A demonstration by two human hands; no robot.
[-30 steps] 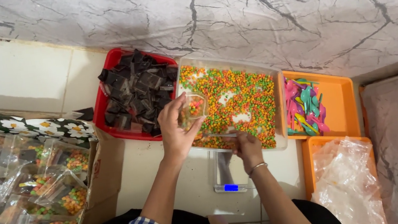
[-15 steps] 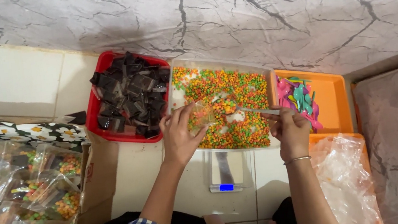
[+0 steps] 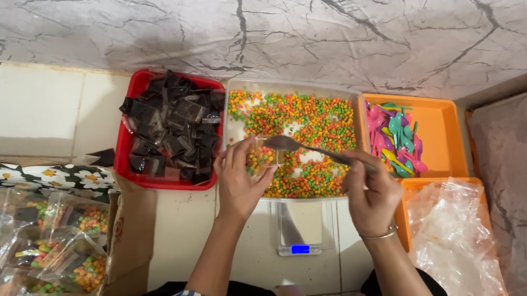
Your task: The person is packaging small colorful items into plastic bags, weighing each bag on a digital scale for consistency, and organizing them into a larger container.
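Hands meet over the middle tray: the left hand (image 3: pixel 239 183) pinches a small clear plastic pouch (image 3: pixel 261 160) by its rim, fingers closed on it so the mouth stays open and upright, while the right hand (image 3: pixel 368 194) grips the handle of a metal spoon (image 3: pixel 290 143) in a closed fist, its bowl held level at the pouch mouth. Holding both just above the clear tray of orange, green and yellow candy beads (image 3: pixel 306 137) looks sensible, since anything that spills would drop back among the beads. Whether the spoon bowl carries beads is hard to tell. To the left of that tray, touching it, sits a red tray of dark wrapped chocolate squares (image 3: pixel 170 127); to the right, an orange tray of small coloured plastic spoons (image 3: pixel 396 138), so each sort lies within easy reach of one arm. Nearer the person, between the forearms, a small digital scale (image 3: pixel 296 225) with a lit blue display rests just below the bead tray, close enough for a pouch to be set on it. A pile of empty clear bags (image 3: pixel 452 238) lies in a second orange tray at near right, beside the right wrist. Filled pouches (image 3: pixel 59 280), showing beads and dark pieces, are heaped at near left, apart from the open trays.
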